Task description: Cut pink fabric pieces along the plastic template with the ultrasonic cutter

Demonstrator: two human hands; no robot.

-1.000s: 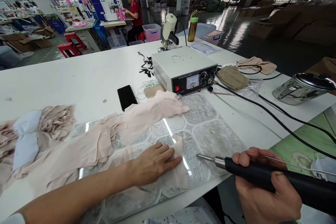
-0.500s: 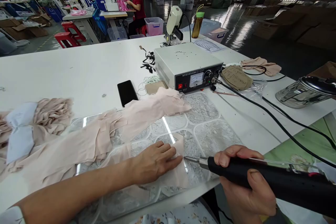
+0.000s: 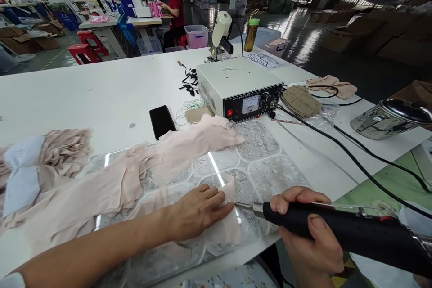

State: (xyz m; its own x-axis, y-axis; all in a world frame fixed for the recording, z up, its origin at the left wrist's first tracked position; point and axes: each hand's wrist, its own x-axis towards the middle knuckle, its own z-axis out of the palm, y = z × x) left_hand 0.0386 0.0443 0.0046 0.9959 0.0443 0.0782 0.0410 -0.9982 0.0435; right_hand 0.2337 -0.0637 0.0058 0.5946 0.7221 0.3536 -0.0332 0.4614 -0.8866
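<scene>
My left hand lies flat, fingers together, pressing a small pale pink fabric piece onto a clear scratched plate at the table's near edge. My right hand grips a black-handled cutting tool. Its thin metal tip points left and sits at the fabric's edge, right beside my left fingertips. A long strip of pink fabric pieces runs across the plate toward the left.
A white control box with a dial stands behind the plate, black cables running from it. A black phone, a steel pot, a bottle and folded fabric stacks lie around. A person sews at a far machine.
My right hand has carried the tool leftward until its tip reached the fabric edge by my left fingers. My left hand has stayed pressed on the fabric.
</scene>
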